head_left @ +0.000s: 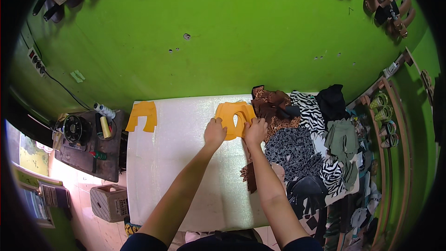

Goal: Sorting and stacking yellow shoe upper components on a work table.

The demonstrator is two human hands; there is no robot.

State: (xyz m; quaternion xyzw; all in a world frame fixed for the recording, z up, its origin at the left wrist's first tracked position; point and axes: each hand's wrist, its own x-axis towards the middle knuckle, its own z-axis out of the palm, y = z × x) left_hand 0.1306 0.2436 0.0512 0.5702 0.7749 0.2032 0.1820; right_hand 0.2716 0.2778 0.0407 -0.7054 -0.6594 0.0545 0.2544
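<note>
Both hands are over the middle of the white table (167,176), at the ends of a curved orange-yellow cut piece (230,109) with an opening in its middle. My left hand (215,133) grips its left end, fingers curled over the edge. On the right end, my right hand (255,132) is closed in the same way. The piece looks like sheet material; whether it is one layer or several I cannot tell. A similar arch-shaped orange-yellow piece (141,115) lies flat at the table's far left corner.
Heaped fabric covers the table's right side: leopard print (278,121), grey patterned cloth (292,151), zebra print (306,111) and olive cloth (341,139). Left stands a dark side table (88,162) with thread cones (104,110). Sandals hang on the green wall (232,42); a wooden rack (390,158) stands right.
</note>
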